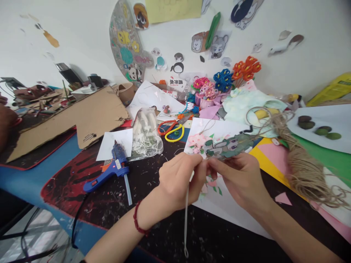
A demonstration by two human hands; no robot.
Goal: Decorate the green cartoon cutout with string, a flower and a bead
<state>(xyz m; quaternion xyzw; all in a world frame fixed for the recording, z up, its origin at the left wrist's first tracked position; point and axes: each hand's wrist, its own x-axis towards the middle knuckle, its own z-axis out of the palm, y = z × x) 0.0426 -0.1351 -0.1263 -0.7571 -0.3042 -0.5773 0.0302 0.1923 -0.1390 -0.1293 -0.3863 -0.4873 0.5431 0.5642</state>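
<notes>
My left hand (181,177), with a red bracelet at its wrist, is closed in a pinch on a thin pale cord (186,219). The doubled cord hangs from my fingers and ends in a small loop. My right hand (242,179) is closed on a cut-out cartoon figure (233,144) in grey-green tones. Both sets of fingertips meet at the figure's lower left edge; what lies between them is partly hidden. Below and behind my hands lies a white sheet (230,206) with pink flower and green leaf pieces (197,140) on it.
To the left, a blue glue gun (117,166) rests partly on white paper. Beyond it are scissors (175,132) with red and yellow handles, a bag of white cords (146,137) and cardboard (95,117). A twine bundle (304,160) lies right. Another person's arm (7,124) shows far left.
</notes>
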